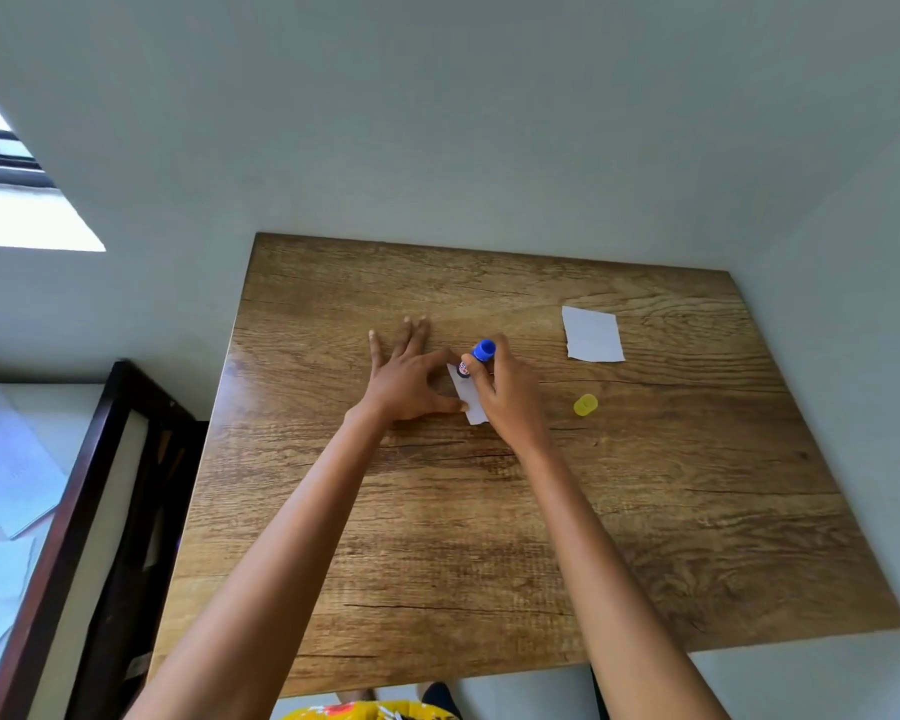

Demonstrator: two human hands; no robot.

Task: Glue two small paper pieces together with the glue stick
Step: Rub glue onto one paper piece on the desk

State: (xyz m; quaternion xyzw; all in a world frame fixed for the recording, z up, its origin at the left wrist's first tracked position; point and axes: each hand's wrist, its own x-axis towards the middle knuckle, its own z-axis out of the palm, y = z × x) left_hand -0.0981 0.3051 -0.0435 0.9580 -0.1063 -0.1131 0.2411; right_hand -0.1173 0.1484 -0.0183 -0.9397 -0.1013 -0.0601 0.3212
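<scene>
A small white paper piece [473,405] lies on the wooden table [489,511], partly hidden by both hands. My left hand [409,379] rests flat with fingers spread, thumb and forefinger pinning the paper's left edge. My right hand [510,394] grips a glue stick [476,358] with a blue base, tilted, its lower end down on the paper. A second white paper piece [592,335] lies apart at the right. The glue stick's yellow cap [585,405] lies on the table to the right of my right hand.
The table stands against a pale wall at its far edge and right side. A dark wooden frame [100,511] and loose papers [6,485] are off the table's left side. A yellow patterned garment [370,711] shows at the near edge.
</scene>
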